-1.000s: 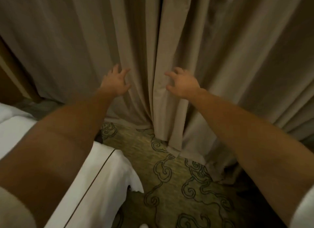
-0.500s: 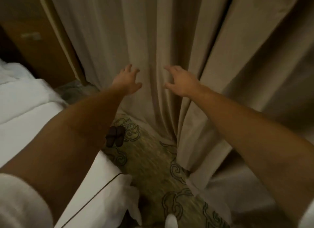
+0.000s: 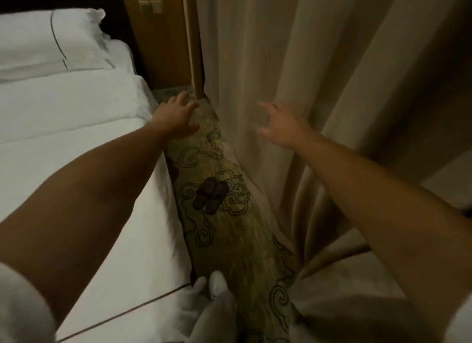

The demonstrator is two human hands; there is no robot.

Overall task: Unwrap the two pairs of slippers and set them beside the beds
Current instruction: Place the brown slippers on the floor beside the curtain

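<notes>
I see dark slippers (image 3: 211, 195), maybe purplish-brown, hard to tell in dim light. Carpet (image 3: 231, 238) olive-green with dark swirling cloud outlines. Bed sheets (image 3: 76, 128) white, thin dark piping line. Curtain (image 3: 293, 61) plain beige. Wall panel (image 3: 158, 49) brown wood tone.

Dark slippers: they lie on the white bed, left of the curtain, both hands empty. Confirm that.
Not on the bed. The head view shows the dark slippers on the patterned carpet, between the white bed and the curtain. Both the left hand and the right hand are empty.
</notes>
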